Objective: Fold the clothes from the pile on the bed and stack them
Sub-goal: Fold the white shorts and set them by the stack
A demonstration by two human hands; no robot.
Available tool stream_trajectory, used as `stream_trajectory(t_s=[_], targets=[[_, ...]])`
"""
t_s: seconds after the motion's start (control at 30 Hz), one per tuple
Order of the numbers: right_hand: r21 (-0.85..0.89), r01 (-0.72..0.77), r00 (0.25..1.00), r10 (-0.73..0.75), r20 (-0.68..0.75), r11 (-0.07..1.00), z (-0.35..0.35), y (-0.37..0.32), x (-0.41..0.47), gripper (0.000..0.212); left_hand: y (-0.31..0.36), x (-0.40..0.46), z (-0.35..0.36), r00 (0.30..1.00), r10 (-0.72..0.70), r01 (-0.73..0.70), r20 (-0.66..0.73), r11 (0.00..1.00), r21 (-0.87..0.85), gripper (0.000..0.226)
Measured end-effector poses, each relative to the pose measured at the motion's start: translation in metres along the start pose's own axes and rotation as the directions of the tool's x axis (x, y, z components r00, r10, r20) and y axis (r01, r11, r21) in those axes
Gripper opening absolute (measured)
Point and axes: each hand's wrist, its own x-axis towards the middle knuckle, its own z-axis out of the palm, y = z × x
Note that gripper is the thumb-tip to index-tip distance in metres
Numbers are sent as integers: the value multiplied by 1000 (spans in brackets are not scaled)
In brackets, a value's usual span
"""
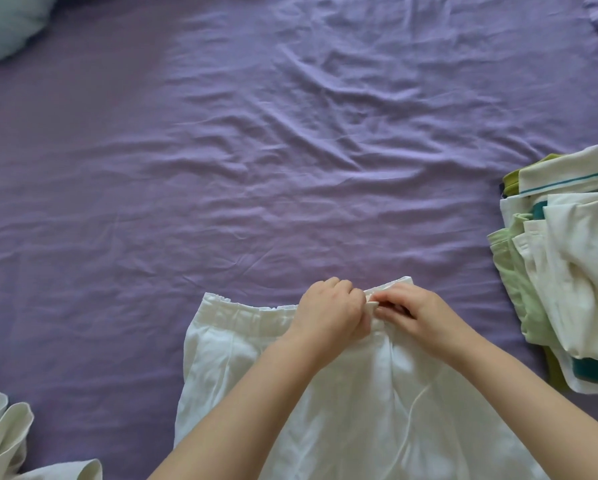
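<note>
Both hands meet at the waistband of a white garment spread flat on the bed. The left hand [330, 306] has its fingers curled down over the band, gripping it near the middle, and the right hand [413, 311] sits just beside it, fingertips pinching a small flap or tab of the same band; the two hands nearly touch. Whether they are fastening something there or only straightening the edge cannot be told. The white garment [242, 344], with an elastic gathered waistband [231, 306] and what look like pleats running toward the person, reads as a skirt or wide shorts, lying waistband-away on the near part of the purple bedsheet [290, 133]. It looks thin, light and limp, likely to slump and crease as soon as it is lifted, so it is best taken by the firmer waistband or by two corners and kept flat on the sheet while folding; a thin cord [411, 414] trailing over the cloth could snag or bunch in a fold. At the right edge stands the stack of folded clothes [567, 271], whites, pale greens and teal. At the lower left lies rumpled white fabric [3, 434], probably the remaining pile. A pale pillow [6, 22] occupies the far left corner.
</note>
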Motion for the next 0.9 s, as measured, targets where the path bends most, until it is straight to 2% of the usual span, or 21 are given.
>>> stream_trajectory(t_s=[0.07,0.2,0.43,0.53,0.63,0.67,0.73,0.8,0.83,0.9], targets=[[-8,2,1000,-2,-12,1000,2,2,1,16,-6,-1,1,1000,-8,10,19,994,-111,13],[43,-38,999,38,1,998,3,5,1,15,-15,0,1,980,-59,89,189,984,-154,30],[167,-111,992,100,76,980,-3,4,3,30,-17,3,0,989,-105,134,107,937,-322,25],[235,-158,986,141,87,959,-4,5,4,23,-24,5,0,980,-152,194,128,860,-471,21],[265,-164,986,162,30,950,-1,5,4,17,-26,7,0,956,-229,294,184,751,-591,18],[239,-161,986,166,-4,958,1,5,4,16,-25,7,1,950,-246,311,191,754,-579,18],[101,-144,987,151,-63,984,8,3,3,17,-22,8,3,948,-263,316,177,839,-444,19],[-169,-105,989,86,-117,980,13,-4,3,26,-19,6,4,943,-301,331,142,894,-301,17],[-331,-51,990,4,-139,942,14,-7,4,32,-19,5,4,931,-342,364,127,892,-267,17],[-560,67,987,-139,-87,826,10,-13,10,40,-19,2,4,896,-433,444,97,868,-222,27]])
